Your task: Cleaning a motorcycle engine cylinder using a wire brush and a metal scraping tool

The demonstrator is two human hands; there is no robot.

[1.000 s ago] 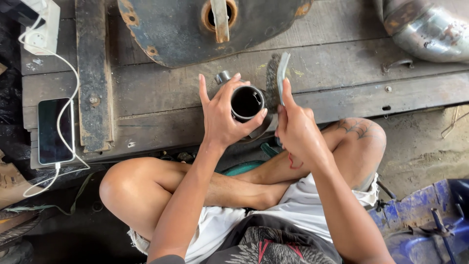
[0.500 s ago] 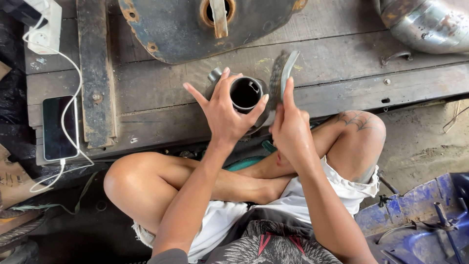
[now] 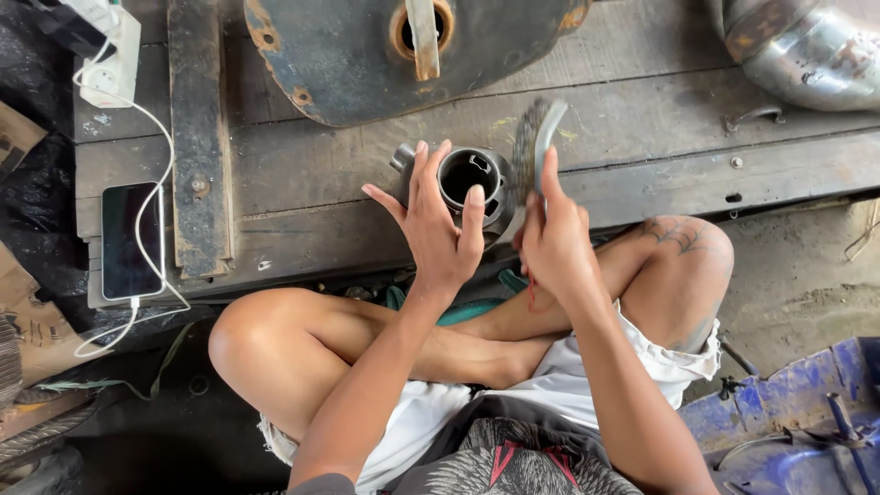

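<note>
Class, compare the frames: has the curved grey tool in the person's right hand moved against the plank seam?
Yes. The curved grey tool has swung, blurred, up over the plank seam, beside the black cylinder.

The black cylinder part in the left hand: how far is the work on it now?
Done: nothing can be judged finished; the surface is too small to read. In hand: the left hand grips the black hollow cylinder over the wooden planks, and the right hand holds a curved grey file against its side. Left: unclear, since the file is blurred in mid-stroke.
</note>
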